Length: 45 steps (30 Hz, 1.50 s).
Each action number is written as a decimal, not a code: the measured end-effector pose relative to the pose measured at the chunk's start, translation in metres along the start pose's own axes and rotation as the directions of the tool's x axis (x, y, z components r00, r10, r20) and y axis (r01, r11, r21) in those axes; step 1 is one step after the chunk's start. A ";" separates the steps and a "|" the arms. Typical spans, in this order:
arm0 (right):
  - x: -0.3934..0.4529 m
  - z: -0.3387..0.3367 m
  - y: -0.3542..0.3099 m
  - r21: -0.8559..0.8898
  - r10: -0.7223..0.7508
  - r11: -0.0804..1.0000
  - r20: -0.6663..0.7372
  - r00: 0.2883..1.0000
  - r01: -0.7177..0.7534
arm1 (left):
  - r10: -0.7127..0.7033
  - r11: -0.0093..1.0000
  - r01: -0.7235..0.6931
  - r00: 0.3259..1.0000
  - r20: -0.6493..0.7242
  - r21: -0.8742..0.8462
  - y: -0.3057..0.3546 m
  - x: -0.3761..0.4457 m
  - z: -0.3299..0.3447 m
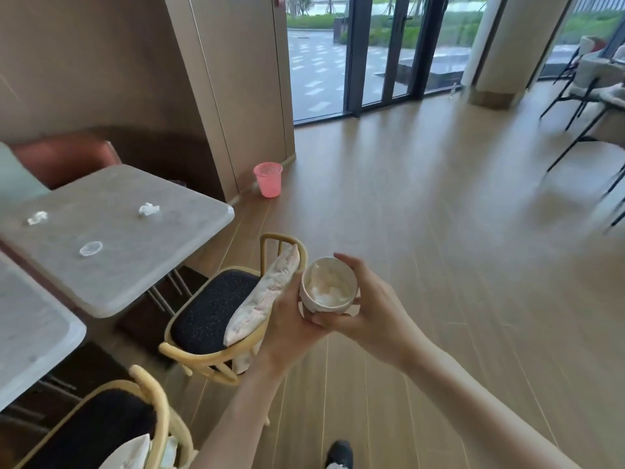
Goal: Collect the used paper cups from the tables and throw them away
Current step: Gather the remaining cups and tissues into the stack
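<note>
Holding a white paper cup [328, 286] between them, both hands curl round it above the floor — the left hand [293, 319] under its near side, the right hand [367, 301] wrapping the far side. Crumpled tissue lies inside. A pink bin [268, 180] stands by the wall, well apart; tissue scraps [148, 209] lie on the tabletop [111, 265].

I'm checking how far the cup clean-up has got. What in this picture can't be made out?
- Paper cup, head view: white crumpled stuff inside hides its bottom; the left hand and right hand cover its lower wall.
- Pink bin: too far and low to see its contents.
- Near table: cut off by the left edge.
- Far chairs: blurred, any cups there unreadable.
</note>
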State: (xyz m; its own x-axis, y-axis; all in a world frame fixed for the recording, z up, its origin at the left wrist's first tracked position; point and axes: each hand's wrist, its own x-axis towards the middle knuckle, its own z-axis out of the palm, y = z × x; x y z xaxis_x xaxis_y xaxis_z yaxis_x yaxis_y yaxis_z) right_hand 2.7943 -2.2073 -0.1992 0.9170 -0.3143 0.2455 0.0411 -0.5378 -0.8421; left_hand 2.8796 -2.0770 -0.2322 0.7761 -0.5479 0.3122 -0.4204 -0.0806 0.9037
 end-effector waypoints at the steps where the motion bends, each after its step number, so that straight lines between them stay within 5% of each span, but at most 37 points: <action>1: 0.010 -0.005 0.007 0.010 -0.005 1.000 0.007 1.000 0.005 | -0.003 1.000 0.004 1.000 -0.022 0.018 -0.003 0.010 0.007; 10: 0.154 -0.064 0.076 0.113 -0.019 0.994 0.182 0.983 -0.002 | -0.250 0.944 0.232 0.967 -0.050 -0.235 -0.057 0.147 0.053; 33: 0.539 -0.104 0.212 0.216 -0.213 0.966 0.355 0.910 0.142 | -0.156 0.985 0.171 0.925 -0.348 0.012 -0.154 0.492 0.081; 45: 0.764 -0.078 0.254 0.338 -0.372 0.920 0.586 0.720 0.200 | -0.246 0.956 0.291 0.732 -0.636 -0.035 -0.206 0.651 0.070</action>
State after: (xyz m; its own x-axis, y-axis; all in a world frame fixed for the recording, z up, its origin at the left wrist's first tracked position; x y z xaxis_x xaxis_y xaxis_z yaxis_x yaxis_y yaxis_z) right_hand 3.4744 -2.6447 -0.1885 0.8775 0.4318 0.2088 0.3554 -0.2930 -0.8876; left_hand 3.4384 -2.4751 -0.2356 0.9701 0.1481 0.1924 -0.1599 -0.2068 0.9652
